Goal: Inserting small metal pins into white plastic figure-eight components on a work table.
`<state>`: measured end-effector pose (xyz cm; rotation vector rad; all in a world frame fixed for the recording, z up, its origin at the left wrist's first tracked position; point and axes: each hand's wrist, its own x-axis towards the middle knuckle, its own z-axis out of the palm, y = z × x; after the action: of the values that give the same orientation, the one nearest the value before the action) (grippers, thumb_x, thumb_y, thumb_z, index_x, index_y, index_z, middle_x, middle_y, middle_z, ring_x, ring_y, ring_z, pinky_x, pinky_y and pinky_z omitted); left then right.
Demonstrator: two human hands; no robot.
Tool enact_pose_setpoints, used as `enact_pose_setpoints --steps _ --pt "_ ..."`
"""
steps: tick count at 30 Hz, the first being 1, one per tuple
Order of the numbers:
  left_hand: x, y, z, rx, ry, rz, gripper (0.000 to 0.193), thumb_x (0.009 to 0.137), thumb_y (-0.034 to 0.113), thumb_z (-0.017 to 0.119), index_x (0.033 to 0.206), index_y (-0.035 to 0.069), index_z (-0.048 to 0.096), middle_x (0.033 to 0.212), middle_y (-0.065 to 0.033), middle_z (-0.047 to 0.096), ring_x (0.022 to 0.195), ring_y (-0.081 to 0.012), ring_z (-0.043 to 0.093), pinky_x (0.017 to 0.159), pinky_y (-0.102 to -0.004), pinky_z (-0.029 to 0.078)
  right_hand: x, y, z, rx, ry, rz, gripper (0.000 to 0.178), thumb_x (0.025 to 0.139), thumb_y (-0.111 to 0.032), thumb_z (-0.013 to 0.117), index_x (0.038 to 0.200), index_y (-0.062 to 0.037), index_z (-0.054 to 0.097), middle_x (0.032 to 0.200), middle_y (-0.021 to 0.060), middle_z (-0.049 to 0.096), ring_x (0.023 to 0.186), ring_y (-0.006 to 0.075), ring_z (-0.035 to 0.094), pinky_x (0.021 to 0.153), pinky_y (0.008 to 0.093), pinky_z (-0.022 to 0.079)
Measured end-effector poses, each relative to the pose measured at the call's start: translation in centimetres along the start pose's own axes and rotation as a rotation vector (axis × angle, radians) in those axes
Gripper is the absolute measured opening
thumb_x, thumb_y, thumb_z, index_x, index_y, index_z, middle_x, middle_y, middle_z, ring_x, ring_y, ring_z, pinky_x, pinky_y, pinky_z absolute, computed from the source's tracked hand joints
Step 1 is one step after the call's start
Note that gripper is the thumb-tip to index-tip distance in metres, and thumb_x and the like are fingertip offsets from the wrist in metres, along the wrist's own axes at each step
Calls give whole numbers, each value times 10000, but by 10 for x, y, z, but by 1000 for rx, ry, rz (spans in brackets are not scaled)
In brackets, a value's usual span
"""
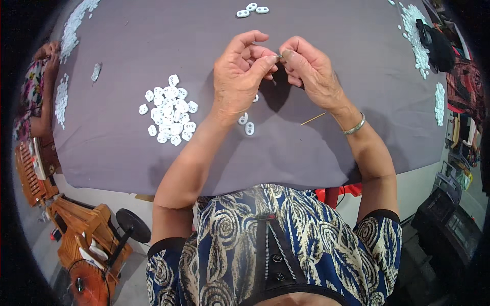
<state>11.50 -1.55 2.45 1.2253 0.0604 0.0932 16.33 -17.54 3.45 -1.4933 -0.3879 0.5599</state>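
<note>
1. Lighting bright, even, from overhead; soft shadows under both hands on the grey cloth (316, 148).
2. No glare; centre sharp.
3. Fisheye bending at the rim (corners vignetted black), periphery slightly soft.

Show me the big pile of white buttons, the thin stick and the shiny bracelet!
pile of white buttons (171, 109), head view, middle of the heap.
thin stick (313, 119), head view, mid-length.
bracelet (355, 126), head view, band on the right wrist.

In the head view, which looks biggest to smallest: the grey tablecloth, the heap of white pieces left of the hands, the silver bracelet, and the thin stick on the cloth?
1. Grey tablecloth, by far.
2. Heap of white pieces.
3. Silver bracelet and thin stick: they look about alike in extent, and the bracelet sits nearer the camera, so I won't rank them.
</note>
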Motion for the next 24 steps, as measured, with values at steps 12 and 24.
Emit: enact_pose_setpoints --steps 12,24 --pt "-1 0 4 78 -26 91 301 876 -21 598 1163 5 511 870 -35 603 770 -66 570 660 -202 481 2 -2 -2 154 -26 65 267 988 -280 478 834 -66 516 674 -64 401 556 13 346 468 181 304" --pt "-2 -4 7 12 20 73 318 877 -25 593 1172 7 479 882 -49 610 764 -77 587 653 -208 492 -1 2 -2 138 52 128 297 985 -289 476 793 -63 494 657 -41 444 516 25 357 415 199 289"
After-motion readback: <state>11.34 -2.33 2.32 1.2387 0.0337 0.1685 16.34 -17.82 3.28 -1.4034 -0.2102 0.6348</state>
